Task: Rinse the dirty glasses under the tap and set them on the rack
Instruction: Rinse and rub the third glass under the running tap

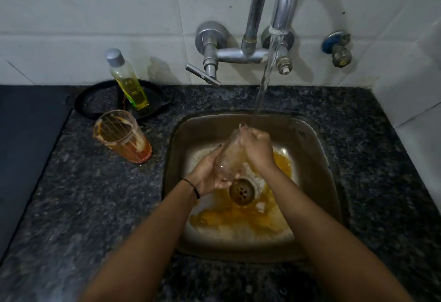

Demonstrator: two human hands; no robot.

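Note:
Over the steel sink [317, 158] I hold a clear glass [230, 156] tilted, its mouth up toward the running stream of water [262, 87] from the tap [284, 3]. My left hand [208, 174] grips the glass around its lower part. My right hand [257, 146] grips its upper part at the rim, where the water lands. A second glass [121, 136], orange-tinted and smeared with residue, stands on the dark granite counter [95, 194] left of the sink.
Orange-yellow liquid and white foam lie on the sink floor around the drain [241, 190]. A bottle of yellow liquid [127, 82] stands in a black pan [100, 101] at the back left. A tap lever [202, 74] sticks out above the counter. A dark surface [26, 139] lies at far left.

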